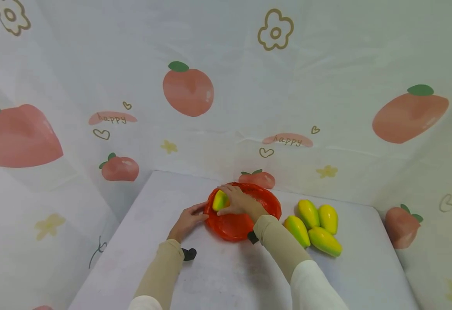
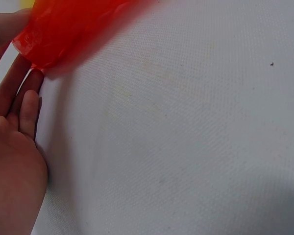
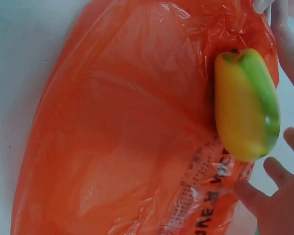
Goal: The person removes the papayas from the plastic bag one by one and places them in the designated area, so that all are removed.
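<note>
A red plastic bag (image 1: 231, 229) lies spread out in a round shape, its mouth open upward. Inside it, near the left rim, sits a yellow-green mango (image 3: 246, 105). My left hand (image 1: 187, 221) pinches the bag's left edge, thumb above and fingers below, as the left wrist view shows. My right hand (image 1: 239, 201) reaches over the bag beside the mango. In the right wrist view its fingers (image 3: 279, 172) are spread, with a gap between them and the fruit. Dark printed letters show on the bag in that view.
Several more mangoes (image 1: 324, 242) lie in a group on the white table (image 1: 218, 280), right of the bag and close to my right forearm. A white cloth wall (image 1: 226, 142) printed with fruit and flowers stands directly behind the table and along both sides.
</note>
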